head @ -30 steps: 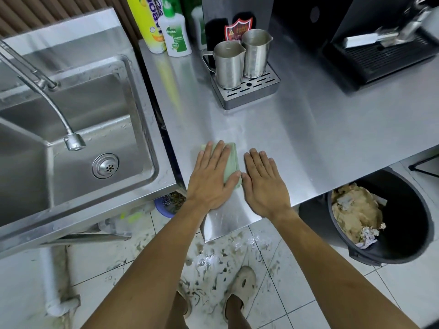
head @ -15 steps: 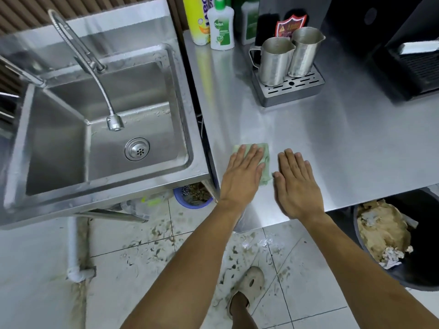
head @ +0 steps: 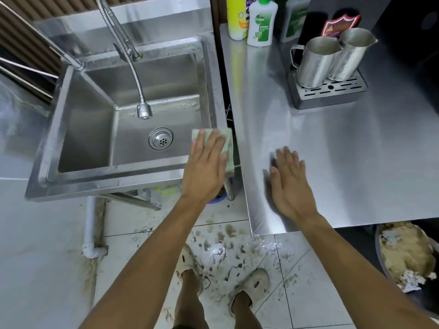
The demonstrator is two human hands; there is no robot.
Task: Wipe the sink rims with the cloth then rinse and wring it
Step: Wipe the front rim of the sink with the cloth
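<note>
Green cloth (head: 227, 145) pressed flat under spread left hand (head: 207, 162) on sink (head: 215, 91) rim; right hand (head: 288, 181), at 3 o'clock, splayed empty on counter (head: 356, 162)

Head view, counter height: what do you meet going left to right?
Drain → left hand pressing the cloth on the sink rim → right hand flat on the counter → two steel jugs.

The cloth (head: 227, 144) is pale green. The sink (head: 123, 176) and counter (head: 332, 162) are silver steel. The floor (head: 237, 243) is white tile with brown smears.
</note>
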